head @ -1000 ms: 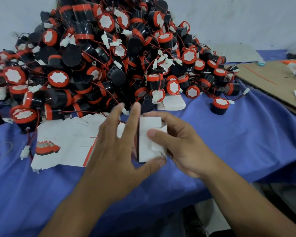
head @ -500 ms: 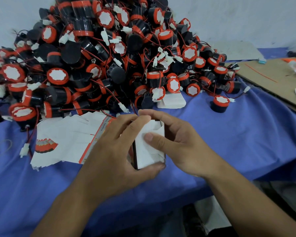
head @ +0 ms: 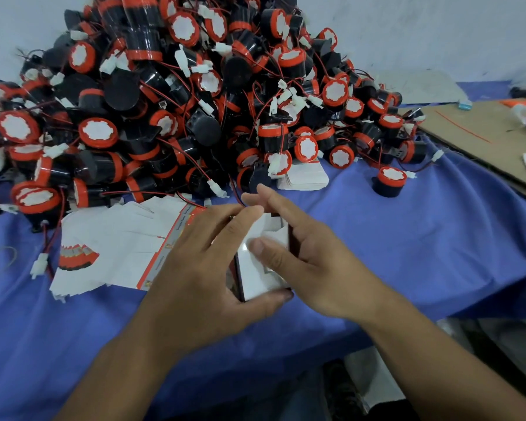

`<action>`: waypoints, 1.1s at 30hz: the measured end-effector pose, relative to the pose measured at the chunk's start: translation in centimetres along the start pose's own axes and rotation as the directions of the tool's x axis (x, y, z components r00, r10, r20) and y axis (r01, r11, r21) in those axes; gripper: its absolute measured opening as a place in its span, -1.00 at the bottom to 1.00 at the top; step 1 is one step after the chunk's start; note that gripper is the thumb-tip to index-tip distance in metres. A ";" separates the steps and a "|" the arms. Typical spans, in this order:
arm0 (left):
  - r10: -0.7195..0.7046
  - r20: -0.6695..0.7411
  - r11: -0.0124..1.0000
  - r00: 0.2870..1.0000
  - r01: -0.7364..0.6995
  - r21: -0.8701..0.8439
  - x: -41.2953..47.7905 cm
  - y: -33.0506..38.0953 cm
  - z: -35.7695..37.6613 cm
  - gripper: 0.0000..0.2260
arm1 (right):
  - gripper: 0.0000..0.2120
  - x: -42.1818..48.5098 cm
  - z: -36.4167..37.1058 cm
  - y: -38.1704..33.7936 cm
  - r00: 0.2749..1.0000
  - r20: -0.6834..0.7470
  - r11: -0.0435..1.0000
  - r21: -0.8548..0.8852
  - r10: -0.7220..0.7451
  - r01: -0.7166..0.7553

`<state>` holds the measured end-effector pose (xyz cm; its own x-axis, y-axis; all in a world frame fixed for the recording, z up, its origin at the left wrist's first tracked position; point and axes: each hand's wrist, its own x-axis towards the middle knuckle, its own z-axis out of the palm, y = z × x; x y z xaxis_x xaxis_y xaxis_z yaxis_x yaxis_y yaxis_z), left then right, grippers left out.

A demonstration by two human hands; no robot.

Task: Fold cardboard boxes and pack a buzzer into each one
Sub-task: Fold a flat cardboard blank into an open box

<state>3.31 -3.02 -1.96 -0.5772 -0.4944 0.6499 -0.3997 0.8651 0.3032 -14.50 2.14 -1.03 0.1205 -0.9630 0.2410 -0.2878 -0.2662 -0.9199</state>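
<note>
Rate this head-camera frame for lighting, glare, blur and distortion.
Head view: soft, even light, only faint shadows on the blue cloth; a mild sheen on the white box; the buzzer pile is slightly soft; wide-angle stretching shows toward the corners.

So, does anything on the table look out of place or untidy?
One buzzer stands alone on the blue cloth, right of the pile. The flat boxes in front of the pile lie fanned out, not stacked. The box being folded looks undamaged.
</note>
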 end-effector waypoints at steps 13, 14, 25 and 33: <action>-0.010 -0.022 1.000 1.000 0.010 -0.006 0.0 -0.4 -0.1 -0.26 | -0.47 0.2 0.6 0.4 0.998 0.012 0.954 0.294 0.055 -0.056; -0.006 -0.022 1.000 1.000 0.006 -0.001 0.0 -0.5 -0.1 -0.26 | -0.47 0.2 0.6 0.4 0.999 0.011 0.956 0.287 0.052 -0.053; 0.042 -0.055 0.998 0.998 -0.039 0.055 -0.1 -0.1 -0.1 -0.29 | -0.38 0.2 -0.4 0.0 0.997 0.062 0.989 0.138 0.043 -0.052; 0.041 -0.077 0.995 0.996 -0.034 0.092 -0.1 -0.3 0.4 -0.30 | -0.36 0.3 -0.4 0.6 0.993 0.085 0.960 0.262 0.077 -0.096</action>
<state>3.23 -3.23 -2.41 -0.5365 -0.4507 0.7134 -0.4438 0.8698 0.2157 -15.01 1.69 -1.34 0.1783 -0.9736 0.1428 -0.0390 -0.1520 -0.9876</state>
